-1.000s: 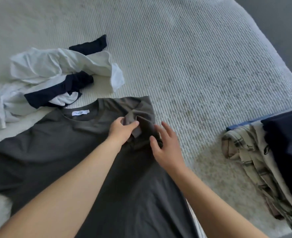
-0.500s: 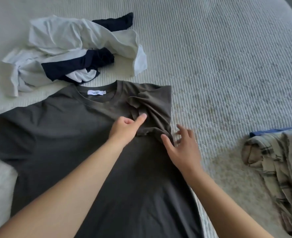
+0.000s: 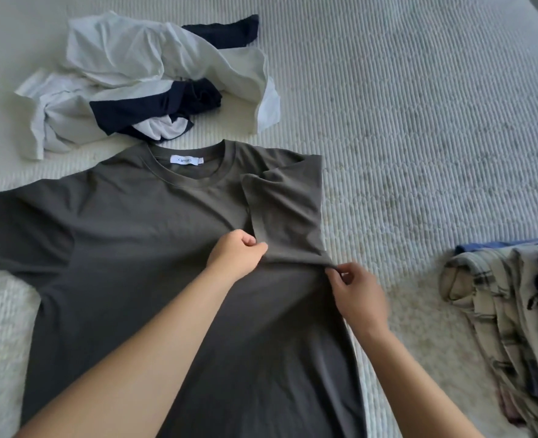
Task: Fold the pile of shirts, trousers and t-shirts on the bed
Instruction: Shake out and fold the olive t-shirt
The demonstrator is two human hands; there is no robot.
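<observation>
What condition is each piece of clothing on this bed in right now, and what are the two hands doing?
Grey t-shirt: spread flat, front up, right sleeve folded inward.
White and navy clothes: crumpled heap, unfolded.
Plaid shirt: rumpled in a pile at the bed's right edge.
Left hand: pinching the folded sleeve's hem.
Right hand: pinching the same hem at the t-shirt's side edge.
Bed: covered by a ribbed pale spread.

I saw soft, even daylight, faint shadows, no glare; edges bowed by the wide lens, right hand [image 3: 360,294] perhaps slightly motion-blurred.
</observation>
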